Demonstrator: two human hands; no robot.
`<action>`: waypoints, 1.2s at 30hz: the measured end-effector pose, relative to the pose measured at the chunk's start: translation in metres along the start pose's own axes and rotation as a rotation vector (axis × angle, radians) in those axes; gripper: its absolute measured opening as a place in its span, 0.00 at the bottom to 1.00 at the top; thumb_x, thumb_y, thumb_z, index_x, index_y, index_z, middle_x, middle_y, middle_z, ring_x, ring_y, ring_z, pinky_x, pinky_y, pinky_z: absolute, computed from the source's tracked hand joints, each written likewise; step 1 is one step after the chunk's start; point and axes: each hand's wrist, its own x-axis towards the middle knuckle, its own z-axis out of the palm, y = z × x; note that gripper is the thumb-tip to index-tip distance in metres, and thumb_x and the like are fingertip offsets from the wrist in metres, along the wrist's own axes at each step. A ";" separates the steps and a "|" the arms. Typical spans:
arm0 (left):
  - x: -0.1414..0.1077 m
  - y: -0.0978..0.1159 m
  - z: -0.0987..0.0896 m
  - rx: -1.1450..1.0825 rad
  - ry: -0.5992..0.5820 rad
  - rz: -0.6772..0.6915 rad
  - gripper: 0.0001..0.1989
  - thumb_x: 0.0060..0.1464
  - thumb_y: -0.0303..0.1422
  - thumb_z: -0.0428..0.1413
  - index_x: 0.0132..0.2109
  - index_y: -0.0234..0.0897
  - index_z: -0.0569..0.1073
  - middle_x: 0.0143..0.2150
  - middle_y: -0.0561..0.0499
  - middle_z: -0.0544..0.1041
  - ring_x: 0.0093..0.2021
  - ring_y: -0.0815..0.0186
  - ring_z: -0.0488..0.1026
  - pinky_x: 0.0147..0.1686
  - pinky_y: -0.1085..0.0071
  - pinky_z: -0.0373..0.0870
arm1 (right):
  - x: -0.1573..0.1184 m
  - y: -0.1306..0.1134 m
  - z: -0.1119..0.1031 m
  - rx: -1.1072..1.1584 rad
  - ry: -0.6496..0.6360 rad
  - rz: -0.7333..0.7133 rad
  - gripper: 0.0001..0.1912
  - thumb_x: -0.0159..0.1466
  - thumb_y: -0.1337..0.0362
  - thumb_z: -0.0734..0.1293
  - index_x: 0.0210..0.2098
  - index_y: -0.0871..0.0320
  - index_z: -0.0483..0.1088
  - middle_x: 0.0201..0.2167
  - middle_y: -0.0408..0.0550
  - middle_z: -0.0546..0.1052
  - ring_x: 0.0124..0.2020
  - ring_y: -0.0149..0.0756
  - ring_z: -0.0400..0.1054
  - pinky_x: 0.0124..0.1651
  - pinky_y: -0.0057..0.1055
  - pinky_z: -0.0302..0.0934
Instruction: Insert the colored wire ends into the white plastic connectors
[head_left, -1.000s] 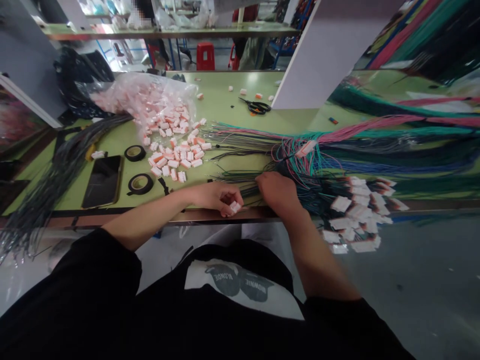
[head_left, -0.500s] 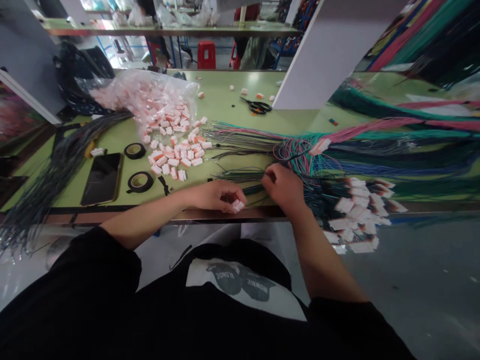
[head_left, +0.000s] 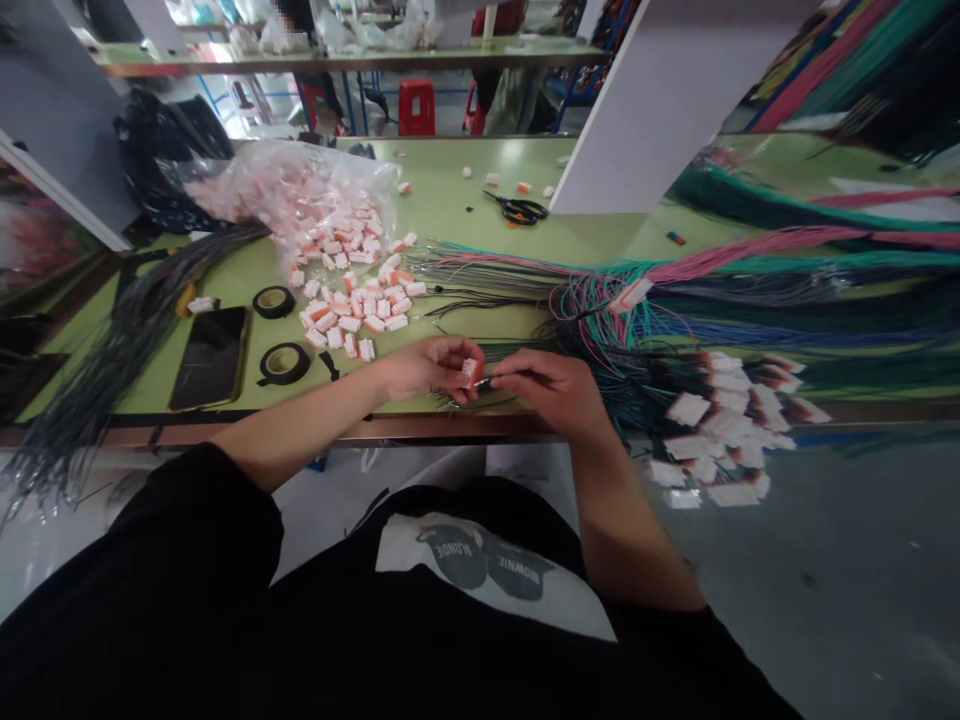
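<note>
A small white and orange connector (head_left: 472,371) is pinched in my left hand (head_left: 431,368) near the table's front edge. My right hand (head_left: 551,388) is closed on a dark wire (head_left: 487,382), whose end points at the connector from the right. Just behind the hands, bundles of thin wires (head_left: 495,285) in green, pink, grey and black spread across the table. To the right hangs a cluster of wired white connectors (head_left: 724,425). Left of the wires lies a pile of loose connectors (head_left: 360,305), some spilling from a clear plastic bag (head_left: 277,185).
Two rolls of black tape (head_left: 284,363) and a phone (head_left: 209,357) lie left of my left hand. Dark wires (head_left: 131,310) hang over the left edge. Black scissors (head_left: 516,209) rest near a white upright panel (head_left: 622,110). A red stool (head_left: 416,107) stands behind the table.
My left hand has lifted slightly and turned the connector. My right hand has come left and down from the wire bundle, bringing a dark wire close to the connector.
</note>
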 end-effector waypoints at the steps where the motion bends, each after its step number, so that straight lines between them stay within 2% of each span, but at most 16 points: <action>1: 0.000 -0.001 0.000 -0.003 0.000 -0.003 0.20 0.38 0.30 0.65 0.37 0.32 0.65 0.28 0.53 0.72 0.29 0.70 0.73 0.28 0.74 0.69 | -0.002 0.000 0.001 -0.031 0.060 0.020 0.06 0.57 0.62 0.65 0.29 0.55 0.73 0.28 0.43 0.77 0.29 0.31 0.69 0.32 0.28 0.60; 4: 0.001 -0.002 -0.002 -0.010 0.009 0.006 0.19 0.40 0.29 0.64 0.38 0.32 0.64 0.28 0.53 0.72 0.29 0.70 0.73 0.29 0.74 0.69 | -0.006 -0.002 0.004 -0.165 0.146 0.001 0.05 0.57 0.65 0.63 0.27 0.56 0.70 0.26 0.43 0.75 0.29 0.30 0.67 0.32 0.27 0.59; 9: 0.000 0.000 -0.001 -0.022 0.012 -0.010 0.20 0.38 0.28 0.64 0.38 0.33 0.64 0.28 0.54 0.72 0.28 0.71 0.73 0.29 0.74 0.69 | -0.008 -0.006 0.011 -0.351 0.154 -0.056 0.06 0.56 0.67 0.61 0.25 0.56 0.67 0.23 0.43 0.73 0.27 0.30 0.65 0.31 0.26 0.57; 18: 0.000 0.001 0.003 0.010 0.075 0.013 0.20 0.37 0.28 0.65 0.37 0.32 0.64 0.26 0.54 0.73 0.27 0.71 0.73 0.28 0.74 0.69 | -0.008 -0.005 0.018 -0.505 0.176 0.010 0.06 0.53 0.68 0.59 0.21 0.56 0.66 0.20 0.43 0.70 0.23 0.29 0.61 0.28 0.26 0.53; 27: 0.001 0.002 0.009 0.131 0.122 0.099 0.18 0.36 0.28 0.65 0.34 0.31 0.65 0.26 0.55 0.72 0.27 0.73 0.72 0.30 0.75 0.69 | -0.008 -0.009 0.019 -0.395 0.162 0.118 0.06 0.52 0.67 0.60 0.20 0.57 0.66 0.17 0.42 0.68 0.20 0.28 0.58 0.26 0.25 0.51; 36: 0.001 -0.003 0.011 0.119 0.163 0.056 0.20 0.32 0.29 0.66 0.34 0.31 0.66 0.24 0.56 0.72 0.26 0.74 0.71 0.29 0.75 0.69 | -0.009 -0.005 0.033 -0.336 0.156 0.119 0.07 0.53 0.66 0.60 0.22 0.57 0.68 0.19 0.42 0.70 0.22 0.28 0.60 0.27 0.25 0.52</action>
